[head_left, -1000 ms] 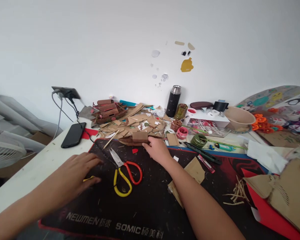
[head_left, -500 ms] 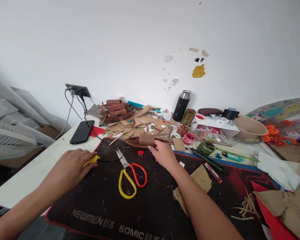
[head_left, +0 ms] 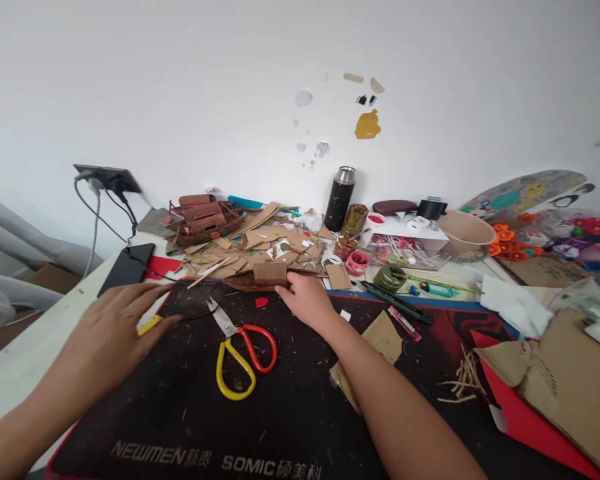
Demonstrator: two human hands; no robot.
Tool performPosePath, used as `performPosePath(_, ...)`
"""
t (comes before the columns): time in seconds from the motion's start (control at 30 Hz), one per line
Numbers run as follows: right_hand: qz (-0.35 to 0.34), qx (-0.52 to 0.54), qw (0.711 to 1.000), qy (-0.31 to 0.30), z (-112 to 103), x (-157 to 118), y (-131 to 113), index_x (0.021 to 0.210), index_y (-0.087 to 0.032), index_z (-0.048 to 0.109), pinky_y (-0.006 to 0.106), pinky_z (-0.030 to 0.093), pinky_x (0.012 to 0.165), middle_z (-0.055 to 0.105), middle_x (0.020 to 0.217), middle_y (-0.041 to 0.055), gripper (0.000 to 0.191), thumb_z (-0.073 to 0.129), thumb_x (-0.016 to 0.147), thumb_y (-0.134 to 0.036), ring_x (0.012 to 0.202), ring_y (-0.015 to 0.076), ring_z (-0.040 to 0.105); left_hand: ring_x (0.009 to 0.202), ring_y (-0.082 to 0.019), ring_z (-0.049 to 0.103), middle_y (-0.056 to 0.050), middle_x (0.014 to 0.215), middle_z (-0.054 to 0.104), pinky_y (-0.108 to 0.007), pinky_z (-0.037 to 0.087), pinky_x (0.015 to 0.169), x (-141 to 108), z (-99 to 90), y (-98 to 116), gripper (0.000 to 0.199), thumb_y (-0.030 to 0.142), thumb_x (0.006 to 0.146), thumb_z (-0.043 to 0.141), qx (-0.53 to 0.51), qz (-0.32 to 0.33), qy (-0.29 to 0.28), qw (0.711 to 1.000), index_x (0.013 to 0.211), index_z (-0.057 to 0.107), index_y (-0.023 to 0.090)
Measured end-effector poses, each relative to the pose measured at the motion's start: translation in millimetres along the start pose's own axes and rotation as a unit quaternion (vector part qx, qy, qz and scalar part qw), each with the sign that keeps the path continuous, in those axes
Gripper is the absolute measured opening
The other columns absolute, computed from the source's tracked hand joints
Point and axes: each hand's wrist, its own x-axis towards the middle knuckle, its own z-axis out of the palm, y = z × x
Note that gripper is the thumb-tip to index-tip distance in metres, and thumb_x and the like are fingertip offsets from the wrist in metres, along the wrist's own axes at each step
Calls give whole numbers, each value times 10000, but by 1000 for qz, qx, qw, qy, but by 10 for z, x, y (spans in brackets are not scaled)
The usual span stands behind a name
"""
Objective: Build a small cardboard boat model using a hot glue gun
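My left hand (head_left: pixel 107 333) is at the left edge of the black mat, its fingers stretched apart around a yellow handle (head_left: pixel 149 325) with a black cord. Most of that tool is hidden behind the hand. My right hand (head_left: pixel 307 299) pinches the right side of a small brown cardboard boat model (head_left: pixel 253 285), by its raised cabin cover (head_left: pixel 270 273). The boat rests at the mat's back edge. Between my hands lie scissors (head_left: pixel 239 330) with one yellow and one red loop, blades partly apart. A small red scrap (head_left: pixel 261 303) is in front of the boat.
Cardboard scraps (head_left: pixel 260 237) and more boat models (head_left: pixel 200 220) stand behind. Paint jars (head_left: pixel 357 263), a black thermos (head_left: pixel 340 200) and a utility knife (head_left: pixel 397 303) are at the right. A phone (head_left: pixel 127 268) lies left, under cords from a wall socket.
My left hand has spread its fingers and drawn back slightly around the yellow handle. My right hand stays on the boat model. The whole view has turned a little to the right.
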Motion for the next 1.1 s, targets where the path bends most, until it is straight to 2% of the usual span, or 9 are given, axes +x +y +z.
performPosePath(0.1, 6, 15, 1000, -11, -25, -9, -20, 1024, -209, 751, 270, 361, 649, 770, 796, 29, 180, 657, 1066, -356, 715, 187, 684, 1316, -377, 620, -163, 1374, 737, -525, 462, 1155, 244, 73, 381, 635, 649, 965, 531, -104, 47, -1, 993, 1390, 666, 197)
performPosePath(0.2, 3, 27, 1000, -13, -43, -16, -27, 999, -201, 746, 263, 369, 645, 753, 750, 18, 163, 673, 1056, -336, 683, 179, 676, 1306, -400, 613, -167, 1356, 747, -542, 448, 1154, 566, 250, 711, 568, 562, 917, 651, -131, 82, -20, 988, 1343, 699, 188)
performPosePath(0.27, 1, 31, 999, -11, -43, -15, -21, 990, -199, 743, 262, 372, 644, 749, 741, 16, 160, 678, 1052, -331, 678, 177, 676, 1273, -397, 622, -159, 1303, 762, -539, 451, 1140, 775, 345, 855, 466, 469, 893, 701, -138, 96, -24, 985, 1272, 725, 199)
performPosePath(0.33, 2, 37, 999, -9, -37, -9, -11, 992, -200, 742, 262, 376, 649, 755, 754, 18, 159, 674, 1052, -330, 685, 177, 681, 1178, -399, 655, -159, 1166, 783, -523, 498, 1056, 943, 398, 936, 345, 433, 860, 746, -143, 96, -58, 983, 1112, 756, 196)
performPosePath(0.4, 5, 44, 999, -8, -30, -2, -4, 1000, -204, 743, 263, 379, 656, 763, 773, 19, 158, 669, 1053, -334, 700, 178, 686, 1099, -396, 680, -155, 1078, 789, -504, 523, 977, 1056, 425, 968, 265, 388, 842, 752, -154, 83, -91, 980, 1021, 761, 192)
performPosePath(0.47, 9, 49, 999, -7, -23, 6, -4, 996, -206, 746, 266, 376, 656, 764, 777, 20, 162, 673, 1050, -341, 710, 180, 686, 1076, -388, 693, -139, 1069, 801, -498, 517, 966, 1116, 450, 969, 241, 366, 842, 740, -172, 89, -106, 975, 1013, 772, 199)
performPosePath(0.73, 13, 54, 998, 1, -4, 8, -13, 993, -195, 739, 270, 341, 644, 731, 733, 15, 150, 684, 1041, -326, 697, 172, 653, 1053, -367, 675, -110, 1054, 822, -479, 488, 952, 1106, 572, 965, 238, 410, 876, 695, -201, 93, -92, 971, 981, 825, 240)
performPosePath(0.9, 17, 79, 997, -6, -6, 16, 3, 980, -196, 740, 271, 350, 652, 718, 719, 11, 149, 682, 1042, -318, 691, 175, 646, 985, -363, 667, -104, 921, 808, -472, 485, 899, 1081, 604, 971, 186, 390, 869, 692, -201, 91, -70, 973, 859, 817, 253)
performPosePath(1.1, 15, 103, 995, -10, -3, 48, 41, 977, -198, 746, 273, 338, 636, 714, 727, 0, 121, 688, 1034, -287, 647, 164, 621, 1000, -363, 639, -115, 996, 817, -483, 474, 910, 1071, 670, 988, 211, 404, 869, 715, -192, 109, -57, 974, 915, 831, 234)
